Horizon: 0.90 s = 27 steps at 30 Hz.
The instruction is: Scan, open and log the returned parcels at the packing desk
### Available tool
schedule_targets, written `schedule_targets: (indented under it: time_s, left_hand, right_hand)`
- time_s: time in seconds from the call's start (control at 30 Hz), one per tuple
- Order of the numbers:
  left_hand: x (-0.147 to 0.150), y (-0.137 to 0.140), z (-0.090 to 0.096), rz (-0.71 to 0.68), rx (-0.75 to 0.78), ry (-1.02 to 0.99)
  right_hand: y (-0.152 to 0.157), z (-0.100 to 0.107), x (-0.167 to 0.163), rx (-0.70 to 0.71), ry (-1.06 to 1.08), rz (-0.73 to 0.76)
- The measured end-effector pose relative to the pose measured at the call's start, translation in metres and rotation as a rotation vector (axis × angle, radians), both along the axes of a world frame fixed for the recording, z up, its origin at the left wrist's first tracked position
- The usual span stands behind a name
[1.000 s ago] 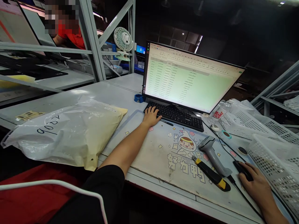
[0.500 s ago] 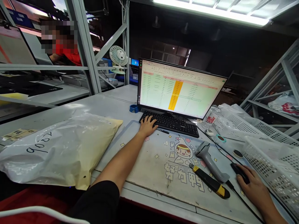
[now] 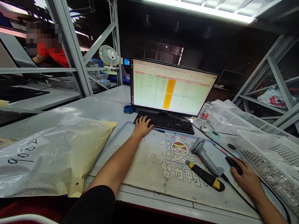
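My left hand (image 3: 142, 127) rests with spread fingers on the left end of a black keyboard (image 3: 173, 122). Behind the keyboard stands a monitor (image 3: 149, 84) showing a spreadsheet with one orange column. My right hand (image 3: 247, 175) is curled over a black computer mouse (image 3: 234, 165) at the right of the desk mat (image 3: 144, 168). Between my hands lie a grey barcode scanner (image 3: 206, 157) and a black and yellow utility knife (image 3: 205, 175). A dark pen (image 3: 158, 130) lies just in front of the keyboard.
Left of my arm lies a large plastic bag (image 3: 53, 152) with handwritten digits. White perforated baskets (image 3: 263, 165) line the right side, near a roll of tape (image 3: 214, 134). A small fan (image 3: 109, 56) is at the rack. A person in red (image 3: 52, 54) sits beyond the frame.
The view has turned slightly, so everything sits farther left in the picture. My left hand stays on the keyboard and my right hand on the mouse.
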<state>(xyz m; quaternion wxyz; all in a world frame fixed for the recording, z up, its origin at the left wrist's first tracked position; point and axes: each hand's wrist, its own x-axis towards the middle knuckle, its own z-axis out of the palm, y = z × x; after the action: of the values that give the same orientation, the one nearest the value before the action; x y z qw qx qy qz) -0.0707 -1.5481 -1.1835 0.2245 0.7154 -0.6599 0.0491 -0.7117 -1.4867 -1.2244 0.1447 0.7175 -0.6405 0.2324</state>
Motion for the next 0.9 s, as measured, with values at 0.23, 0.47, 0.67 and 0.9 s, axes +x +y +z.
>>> schedule_targets:
  time_s: [0.23, 0.47, 0.67, 0.9]
  left_hand:
    - [-0.001, 0.002, 0.001, -0.005, 0.002, 0.010]
    - [0.000, 0.001, -0.001, -0.011, -0.013, 0.019]
    - [-0.002, 0.002, 0.000, -0.004, -0.008, 0.022]
    - [-0.002, 0.002, 0.000, -0.023, 0.005, 0.023]
  right_hand:
    - [-0.005, 0.000, -0.010, 0.054, -0.014, 0.049]
    - [-0.006, 0.000, -0.011, 0.083, -0.055, 0.034]
    - [0.004, 0.003, 0.003, 0.009, -0.050, 0.045]
    - [-0.001, 0.002, -0.005, 0.022, -0.038, 0.018]
